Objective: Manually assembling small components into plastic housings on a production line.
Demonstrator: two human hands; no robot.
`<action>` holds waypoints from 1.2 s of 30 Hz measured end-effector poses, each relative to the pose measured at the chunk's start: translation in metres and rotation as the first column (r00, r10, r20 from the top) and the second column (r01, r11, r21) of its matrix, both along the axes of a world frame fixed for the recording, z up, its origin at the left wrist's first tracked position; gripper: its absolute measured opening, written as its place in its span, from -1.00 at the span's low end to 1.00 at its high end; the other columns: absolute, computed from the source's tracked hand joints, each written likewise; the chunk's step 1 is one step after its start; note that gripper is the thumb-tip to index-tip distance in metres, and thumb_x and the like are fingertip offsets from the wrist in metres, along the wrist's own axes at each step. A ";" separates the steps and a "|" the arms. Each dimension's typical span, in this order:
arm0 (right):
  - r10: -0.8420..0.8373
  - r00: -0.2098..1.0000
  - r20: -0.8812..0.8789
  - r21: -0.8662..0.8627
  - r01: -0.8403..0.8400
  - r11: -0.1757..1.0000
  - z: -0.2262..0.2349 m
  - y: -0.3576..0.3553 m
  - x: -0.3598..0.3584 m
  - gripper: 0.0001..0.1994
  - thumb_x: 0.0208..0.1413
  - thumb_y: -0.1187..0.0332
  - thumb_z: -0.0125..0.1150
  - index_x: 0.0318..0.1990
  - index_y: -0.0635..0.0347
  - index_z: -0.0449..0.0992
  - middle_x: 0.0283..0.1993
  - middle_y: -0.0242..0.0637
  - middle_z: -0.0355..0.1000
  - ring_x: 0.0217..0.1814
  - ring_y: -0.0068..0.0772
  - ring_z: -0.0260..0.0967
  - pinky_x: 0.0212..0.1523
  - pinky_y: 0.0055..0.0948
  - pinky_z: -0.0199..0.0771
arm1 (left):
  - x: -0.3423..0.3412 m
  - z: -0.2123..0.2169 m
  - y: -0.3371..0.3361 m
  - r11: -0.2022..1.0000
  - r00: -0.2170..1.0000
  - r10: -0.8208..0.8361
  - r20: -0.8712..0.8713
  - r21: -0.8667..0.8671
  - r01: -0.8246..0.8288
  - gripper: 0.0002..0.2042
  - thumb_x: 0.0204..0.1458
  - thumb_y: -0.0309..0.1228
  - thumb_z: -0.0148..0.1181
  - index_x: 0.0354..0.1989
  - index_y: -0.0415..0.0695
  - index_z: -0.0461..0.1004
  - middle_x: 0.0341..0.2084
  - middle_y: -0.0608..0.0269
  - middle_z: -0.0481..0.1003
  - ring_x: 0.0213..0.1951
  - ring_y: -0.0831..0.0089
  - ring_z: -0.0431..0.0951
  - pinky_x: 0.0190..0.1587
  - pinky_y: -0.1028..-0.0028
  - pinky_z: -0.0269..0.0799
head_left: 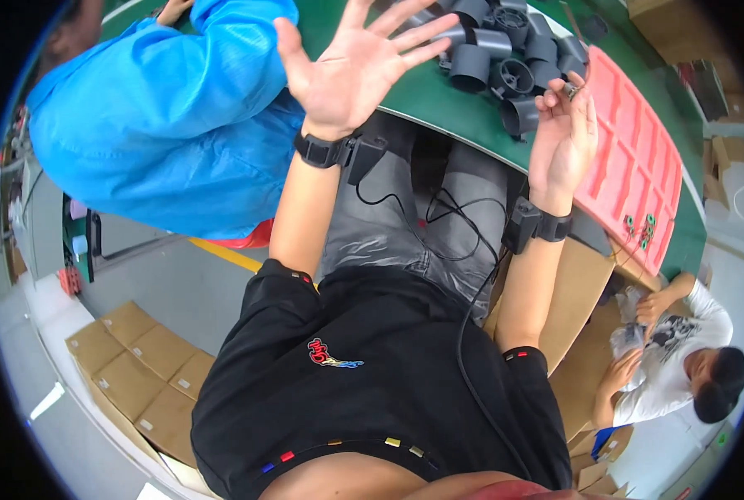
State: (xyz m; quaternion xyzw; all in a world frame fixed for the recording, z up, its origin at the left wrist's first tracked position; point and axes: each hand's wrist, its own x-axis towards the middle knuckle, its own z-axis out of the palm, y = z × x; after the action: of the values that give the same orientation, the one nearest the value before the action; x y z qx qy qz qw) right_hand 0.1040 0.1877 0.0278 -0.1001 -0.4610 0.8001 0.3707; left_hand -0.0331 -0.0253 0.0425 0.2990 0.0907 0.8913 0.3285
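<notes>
My left hand (351, 83) is raised palm up with its fingers spread, and nothing lies in it. My right hand (564, 146) is palm up with fingers curled, pinching a small metallic part (570, 90) at the fingertips, too small to name. Beside that hand, on the green table (439, 112), are several dark grey plastic cylinders (469, 67) in a loose pile, some with spoked ends. To the right of my right hand lies a pink compartment tray (639, 142). A few small green rings with thin wires (645, 229) rest in its near end.
A person in a blue jacket (164, 125) sits close on my left. Another person in a white shirt (676, 350) handles a clear plastic bag at the lower right. Cardboard boxes (139, 358) stand at the lower left. A black cable (464, 358) runs from my wrist straps across my lap.
</notes>
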 end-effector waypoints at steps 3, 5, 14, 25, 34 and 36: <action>-0.032 0.999 0.037 0.006 0.032 0.999 -0.007 0.004 0.010 -0.70 0.48 0.21 0.08 0.05 0.32 0.49 -0.14 -0.22 0.48 -0.14 -0.43 0.33 0.01 -0.33 0.41 | 0.000 -0.002 0.004 0.991 0.967 0.045 -0.249 -0.109 -0.074 -0.06 0.27 0.41 -0.24 0.61 -0.06 -0.14 0.51 -0.28 0.04 0.46 -0.24 0.17 0.50 -0.08 0.03; -0.016 0.999 0.049 0.018 0.015 1.000 -0.014 0.012 0.018 -0.68 0.49 0.18 0.05 0.05 0.32 0.49 -0.18 -0.24 0.46 -0.16 -0.44 0.33 -0.02 -0.34 0.39 | 0.002 -0.010 0.009 0.990 0.993 0.073 -0.093 -0.110 -0.083 -0.01 0.18 0.47 -0.14 0.51 -0.18 0.09 0.40 -0.31 0.23 0.42 -0.16 0.27 0.46 -0.04 0.14; -0.158 0.979 0.131 -0.099 0.171 0.980 -0.036 0.024 0.084 -0.76 0.50 0.26 0.02 -0.03 0.29 0.48 -0.32 -0.32 0.34 -0.26 -0.47 0.27 -0.17 -0.38 0.32 | 0.002 -0.037 0.050 0.466 0.518 0.025 -0.855 -0.448 -0.763 -0.54 0.14 -0.17 0.40 0.14 -0.15 0.54 0.19 0.06 0.50 0.21 0.21 0.49 0.21 0.17 0.38; -0.041 0.965 0.257 -0.038 0.053 0.998 -0.051 0.042 0.108 -0.81 0.49 0.25 0.07 -0.15 0.17 0.43 -0.34 -0.37 0.34 -0.32 -0.55 0.25 -0.32 -0.53 0.25 | -0.005 -0.030 0.113 0.448 -0.320 -0.187 -0.929 0.210 -0.869 -0.81 0.03 -0.47 0.39 -0.17 -0.08 0.62 0.06 0.19 0.51 0.11 0.13 0.50 0.11 0.19 0.41; -0.128 0.951 0.282 0.182 0.078 0.980 -0.035 0.023 0.103 -0.81 0.49 0.23 0.09 -0.13 0.14 0.42 -0.30 -0.36 0.38 -0.32 -0.59 0.28 -0.35 -0.56 0.26 | -0.003 -0.036 0.053 0.737 0.832 0.377 -0.407 -0.412 -0.535 -0.67 0.27 -0.44 0.27 0.15 -0.08 0.37 0.25 0.10 0.40 0.14 0.13 0.58 0.10 0.09 0.62; -0.084 0.955 0.285 0.125 0.049 0.991 -0.038 0.019 0.102 -0.81 0.49 0.23 0.09 -0.13 0.14 0.42 -0.28 -0.35 0.40 -0.32 -0.59 0.28 -0.36 -0.57 0.26 | 0.002 -0.030 0.046 0.812 0.902 0.338 -0.269 -0.400 -0.424 -0.62 0.26 -0.43 0.29 0.20 -0.08 0.32 0.25 0.08 0.40 0.16 0.10 0.56 0.13 0.07 0.61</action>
State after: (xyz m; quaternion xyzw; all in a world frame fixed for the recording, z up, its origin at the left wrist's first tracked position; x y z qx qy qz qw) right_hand 0.2064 0.2071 -0.0101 -0.2097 -0.5525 0.7356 0.3312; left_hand -0.0311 0.0206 0.0129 0.2721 0.3825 0.8617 0.1926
